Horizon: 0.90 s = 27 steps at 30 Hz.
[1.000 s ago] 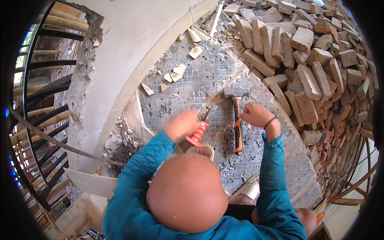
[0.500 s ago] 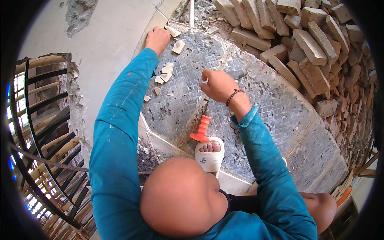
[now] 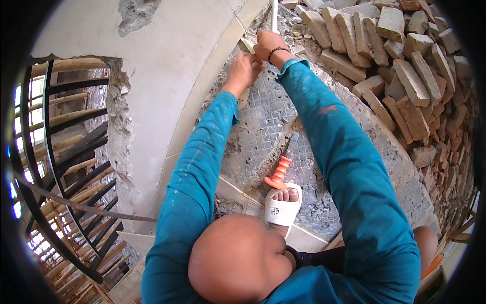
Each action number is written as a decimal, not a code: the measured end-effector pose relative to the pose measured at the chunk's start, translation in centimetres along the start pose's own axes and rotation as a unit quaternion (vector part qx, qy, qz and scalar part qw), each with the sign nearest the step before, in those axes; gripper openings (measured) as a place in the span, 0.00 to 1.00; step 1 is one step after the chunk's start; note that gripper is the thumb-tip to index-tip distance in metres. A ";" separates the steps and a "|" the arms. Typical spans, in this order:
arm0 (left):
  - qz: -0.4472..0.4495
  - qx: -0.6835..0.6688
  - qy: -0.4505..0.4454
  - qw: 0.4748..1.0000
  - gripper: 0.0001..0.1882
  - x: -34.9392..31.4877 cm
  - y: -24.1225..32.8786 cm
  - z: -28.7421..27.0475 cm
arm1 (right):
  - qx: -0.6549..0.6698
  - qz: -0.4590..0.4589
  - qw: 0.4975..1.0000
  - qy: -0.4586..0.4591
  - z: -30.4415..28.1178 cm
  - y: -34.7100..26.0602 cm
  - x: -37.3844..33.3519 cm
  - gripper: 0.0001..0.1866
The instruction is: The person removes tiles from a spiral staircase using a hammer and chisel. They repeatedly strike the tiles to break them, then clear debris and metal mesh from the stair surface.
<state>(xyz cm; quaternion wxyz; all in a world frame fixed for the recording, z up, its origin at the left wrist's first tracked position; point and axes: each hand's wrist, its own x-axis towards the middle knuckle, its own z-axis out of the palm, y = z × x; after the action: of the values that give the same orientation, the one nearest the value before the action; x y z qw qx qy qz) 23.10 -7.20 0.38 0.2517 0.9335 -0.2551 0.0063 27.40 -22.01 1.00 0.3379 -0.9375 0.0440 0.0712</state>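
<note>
Both of my hands are close together at the far end of the grey floor patch (image 3: 268, 106), beside the cream tile edging. My left hand (image 3: 243, 72) is closed, its fingers curled inward; what they hold, if anything, is hidden. Just beyond it my right hand (image 3: 270, 45), a beaded bracelet at its wrist, is bent with fingers closed down next to a pale tile shard (image 3: 247, 44). Another tile piece (image 3: 244, 96) shows partly beside my left wrist. A chisel with an orange ribbed grip (image 3: 280, 171) lies by my sandalled foot (image 3: 284, 205), touched by neither hand.
Piled bricks (image 3: 390, 76) fill the right side. A white pipe (image 3: 274, 15) stands at the far edge. On the left, a pale wall (image 3: 167, 76) has a broken opening with black metal bars (image 3: 76, 129) and bamboo poles behind.
My right hand has reached forward from above the chisel to beside my left hand. My left hand has come off the tile edging onto the shards. The view has shifted left.
</note>
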 end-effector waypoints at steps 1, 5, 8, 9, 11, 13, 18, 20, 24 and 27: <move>-0.048 -0.023 -0.026 0.998 0.10 -0.2 0.1 0.1 | -0.019 -0.009 1.000 0.005 0.2 -0.1 0.2 0.15; -0.028 -0.053 0.010 0.998 0.11 -1.1 0.6 0.2 | -0.061 0.031 0.997 0.028 1.0 -1.5 0.2 0.16; -0.034 -0.055 0.057 0.996 0.14 -1.7 0.6 0.7 | -0.114 0.027 0.993 0.004 1.3 -2.9 0.3 0.18; -0.039 -0.048 0.072 0.995 0.14 -1.9 0.5 0.9 | -0.143 0.031 0.989 -0.002 1.3 -3.3 0.1 0.17; -0.036 0.017 0.076 0.996 0.12 -2.2 -0.2 1.2 | -0.226 -0.003 0.973 -0.037 0.8 -3.8 -0.1 0.15; -0.027 -0.002 0.033 0.999 0.12 -2.3 -1.4 1.7 | -0.207 -0.030 0.977 -0.042 0.4 -3.8 -0.4 0.15; -0.100 -0.140 -0.038 0.984 0.15 -1.2 -4.2 3.6 | -0.138 -0.001 0.988 -0.074 -4.0 -1.2 -2.7 0.13; -0.065 -0.086 -0.038 0.993 0.14 -1.0 -5.4 3.7 | -0.179 -0.064 0.974 -0.122 -7.0 0.7 -5.2 0.16; -0.045 -0.116 -0.084 0.989 0.18 -0.7 -7.9 3.9 | -0.217 -0.100 0.944 -0.228 -14.5 5.6 -13.1 0.19; -0.086 -0.119 -0.099 0.984 0.21 -0.5 -9.5 4.6 | 0.004 0.085 0.928 -0.363 -20.0 10.7 -21.6 0.23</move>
<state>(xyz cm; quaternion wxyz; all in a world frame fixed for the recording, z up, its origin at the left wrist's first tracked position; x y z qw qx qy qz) 26.72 -2.10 -8.11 0.3339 0.9116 -0.1960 -0.1381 6.81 -42.29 12.98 0.3274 -0.8386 -0.0015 0.4353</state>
